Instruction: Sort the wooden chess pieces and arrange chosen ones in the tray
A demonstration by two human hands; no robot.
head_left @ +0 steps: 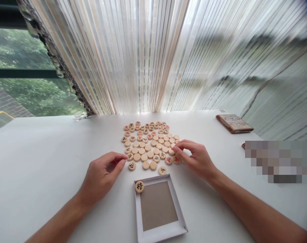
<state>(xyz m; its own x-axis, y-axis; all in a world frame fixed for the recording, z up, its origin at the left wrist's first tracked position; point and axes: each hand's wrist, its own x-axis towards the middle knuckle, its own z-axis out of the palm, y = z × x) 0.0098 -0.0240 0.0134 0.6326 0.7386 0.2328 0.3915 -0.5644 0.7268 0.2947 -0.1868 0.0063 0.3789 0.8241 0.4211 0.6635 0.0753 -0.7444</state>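
Note:
Many round wooden Chinese chess pieces point(144, 157) lie in a loose cluster on the white table, some with red or black characters up, others blank side up. At the cluster's left edge is my left hand point(102, 173), thumb and index finger apart, fingertips beside a black-marked piece point(129, 157). My right hand point(193, 157) is at the right edge, thumb and index finger closed around the edge of a piece point(173, 145), partly hidden by the fingertips. In front stands a shallow white box tray point(161, 230), with one black-marked piece point(139, 186) in its far left corner.
A flat printed box point(234, 123) lies at the back right of the white table point(42, 162). Nearer on the right is a pixelated area, its content hidden. Striped string curtains point(143, 60) hang behind the table, beside a window point(29, 50) at left.

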